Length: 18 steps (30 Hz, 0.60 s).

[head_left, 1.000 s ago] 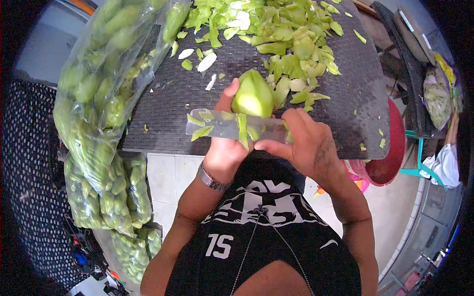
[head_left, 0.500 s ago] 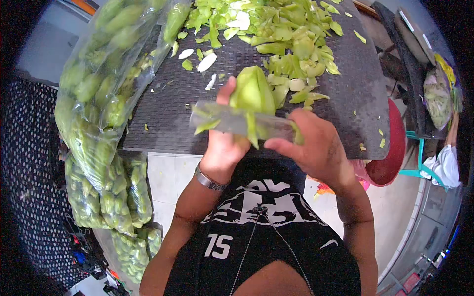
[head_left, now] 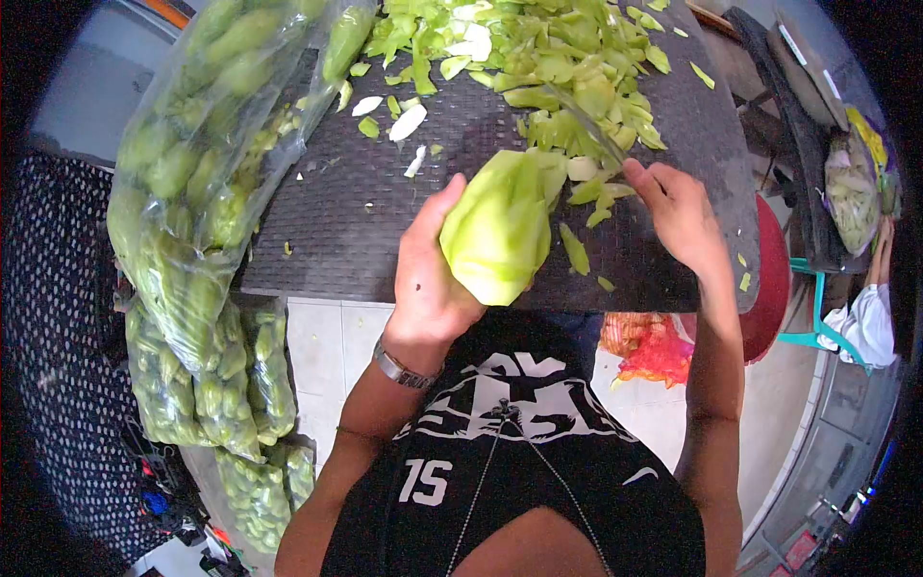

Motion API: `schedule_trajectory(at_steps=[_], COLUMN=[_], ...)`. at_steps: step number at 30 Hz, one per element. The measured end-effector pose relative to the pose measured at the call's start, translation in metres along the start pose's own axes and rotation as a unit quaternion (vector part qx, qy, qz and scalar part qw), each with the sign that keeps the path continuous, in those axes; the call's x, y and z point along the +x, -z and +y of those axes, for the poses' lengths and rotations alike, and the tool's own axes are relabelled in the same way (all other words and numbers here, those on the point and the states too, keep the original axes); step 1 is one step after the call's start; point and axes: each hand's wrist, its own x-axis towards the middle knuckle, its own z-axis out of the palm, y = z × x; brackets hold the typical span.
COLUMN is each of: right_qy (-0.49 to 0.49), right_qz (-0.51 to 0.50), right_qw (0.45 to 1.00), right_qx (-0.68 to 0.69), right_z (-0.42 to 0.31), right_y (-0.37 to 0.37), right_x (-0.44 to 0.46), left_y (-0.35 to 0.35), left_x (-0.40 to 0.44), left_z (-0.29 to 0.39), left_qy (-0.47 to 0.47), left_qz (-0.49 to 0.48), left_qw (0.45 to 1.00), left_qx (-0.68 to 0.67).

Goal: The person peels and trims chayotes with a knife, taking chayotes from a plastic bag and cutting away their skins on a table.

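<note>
A peeled, pale green chayote [head_left: 498,231] rests in my left hand [head_left: 428,284], whose thumb lies along its left side. The fingers beneath it are mostly hidden. My right hand [head_left: 685,213] is closed round a knife [head_left: 598,133] to the right of the chayote, apart from it. The thin blade points up and left over a heap of green peelings [head_left: 586,82]; the handle is hidden in the fist. A few loose peel strips [head_left: 574,250] lie on the dark woven tabletop [head_left: 336,221] between my hands.
A clear plastic bag of chayotes [head_left: 183,183] lies along the table's left edge, with more filled bags [head_left: 207,385] below. A red tub [head_left: 766,288] and a turquoise stool [head_left: 817,308] stand at right. A red net bag [head_left: 654,361] lies on the floor.
The knife has moved from across the chayote to its upper right. My left hand has tilted the chayote, bringing its peeled face into view. Fresh peel strips lie on the table.
</note>
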Motion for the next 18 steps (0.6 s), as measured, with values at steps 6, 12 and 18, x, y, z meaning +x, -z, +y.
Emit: schedule_trajectory(at_steps=[6, 12, 18], right_qy=[0.05, 0.151, 0.212], right_qz=[-0.029, -0.046, 0.009], right_qw=[0.987, 0.986, 0.974], right_qx=[0.15, 0.061, -0.079], right_z=[-0.02, -0.07, -0.068], right_y=[-0.012, -0.027, -0.04], right_x=[-0.027, -0.073, -0.074], left_y=[0.009, 0.008, -0.004], left_x=[0.021, 0.032, 0.031], left_z=[-0.005, -0.012, -0.019], left_qy=[-0.042, -0.035, -0.088], left_qz=[-0.009, -0.032, 0.056], left_qw=[0.998, 0.999, 0.992], left_qx=[-0.054, -0.026, 0.069])
